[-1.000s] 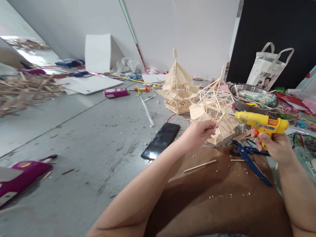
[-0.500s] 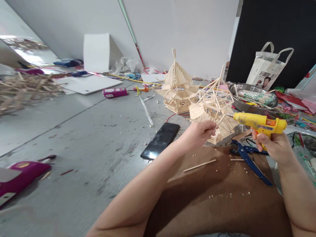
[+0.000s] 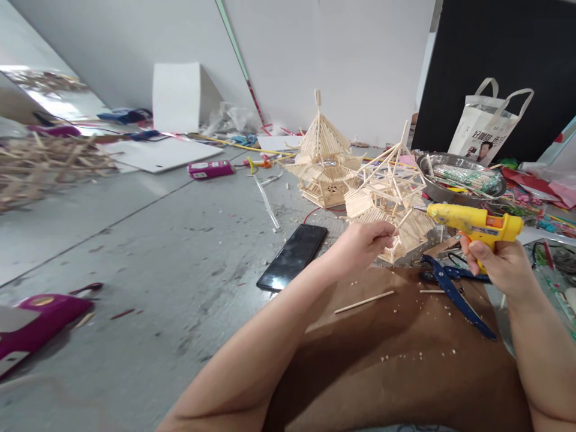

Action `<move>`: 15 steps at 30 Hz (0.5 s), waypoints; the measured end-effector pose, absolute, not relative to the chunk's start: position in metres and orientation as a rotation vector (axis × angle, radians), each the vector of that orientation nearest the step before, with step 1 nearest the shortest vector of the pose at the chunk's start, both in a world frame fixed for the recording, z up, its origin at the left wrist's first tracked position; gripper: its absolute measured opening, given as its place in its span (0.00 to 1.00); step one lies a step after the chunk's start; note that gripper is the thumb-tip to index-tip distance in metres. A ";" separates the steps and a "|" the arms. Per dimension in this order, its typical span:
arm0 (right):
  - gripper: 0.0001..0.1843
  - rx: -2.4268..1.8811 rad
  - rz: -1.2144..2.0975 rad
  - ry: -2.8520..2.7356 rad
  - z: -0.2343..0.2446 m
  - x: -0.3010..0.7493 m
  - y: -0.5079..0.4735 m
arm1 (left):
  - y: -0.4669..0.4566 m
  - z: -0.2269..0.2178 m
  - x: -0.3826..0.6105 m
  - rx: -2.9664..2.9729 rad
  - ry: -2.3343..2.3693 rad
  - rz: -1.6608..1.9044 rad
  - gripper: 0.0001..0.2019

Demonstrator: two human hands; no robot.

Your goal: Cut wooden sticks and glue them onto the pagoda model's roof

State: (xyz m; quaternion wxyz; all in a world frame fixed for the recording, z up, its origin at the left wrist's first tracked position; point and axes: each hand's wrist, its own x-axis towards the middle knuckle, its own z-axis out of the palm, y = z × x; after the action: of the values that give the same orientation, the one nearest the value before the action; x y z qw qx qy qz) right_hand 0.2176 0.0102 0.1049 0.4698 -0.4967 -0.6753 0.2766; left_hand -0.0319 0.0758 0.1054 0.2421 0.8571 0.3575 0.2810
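Note:
Pinched in my left hand [image 3: 363, 243] is a short thin wooden stick [image 3: 403, 221], tilted up to the right. My right hand [image 3: 497, 264] grips a yellow glue gun [image 3: 477, 223], its nozzle pointing left just beyond the stick's upper end. Whether nozzle and stick touch I cannot tell. Right behind my left hand stands a partly built stick pavilion [image 3: 389, 192] with an open roof frame. Farther back is another stick pavilion [image 3: 321, 156] with a closed, pointed roof. Blue cutting pliers [image 3: 459, 297] lie open below the glue gun.
A black phone [image 3: 292, 258] lies left of my left hand. Loose sticks, among them one stick [image 3: 364, 302], lie on the brown board [image 3: 405, 390]. A metal bowl [image 3: 463, 201] holds bagged sticks, with a white bag [image 3: 481, 129] behind it. Purple devices [image 3: 210, 169] lie leftward.
The glue gun has shifted very slightly to the right, away from the stick. My left hand and the stick have hardly moved.

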 end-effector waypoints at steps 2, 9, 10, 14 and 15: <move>0.16 -1.214 0.688 -1.651 0.105 0.218 0.010 | 0.076 0.105 -0.032 2.339 0.977 0.768 0.07; 0.18 -1.208 0.692 -1.647 0.105 0.218 0.010 | 0.077 0.104 -0.032 2.336 0.973 0.778 0.07; 0.18 -1.197 0.695 -1.649 0.104 0.218 0.010 | 0.077 0.104 -0.032 2.336 0.972 0.784 0.07; 0.15 -1.182 0.695 -1.668 0.104 0.218 0.011 | 0.076 0.105 -0.032 2.332 0.971 0.782 0.07; 0.15 -1.185 0.689 -1.676 0.104 0.218 0.011 | 0.076 0.105 -0.032 2.328 0.969 0.777 0.07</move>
State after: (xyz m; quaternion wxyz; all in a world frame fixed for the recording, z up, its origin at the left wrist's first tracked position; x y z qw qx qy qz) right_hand 0.2176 0.0110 0.1038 0.4691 -0.4833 -0.6836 0.2810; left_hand -0.0318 0.0762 0.1047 0.2488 0.8545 0.3558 0.2851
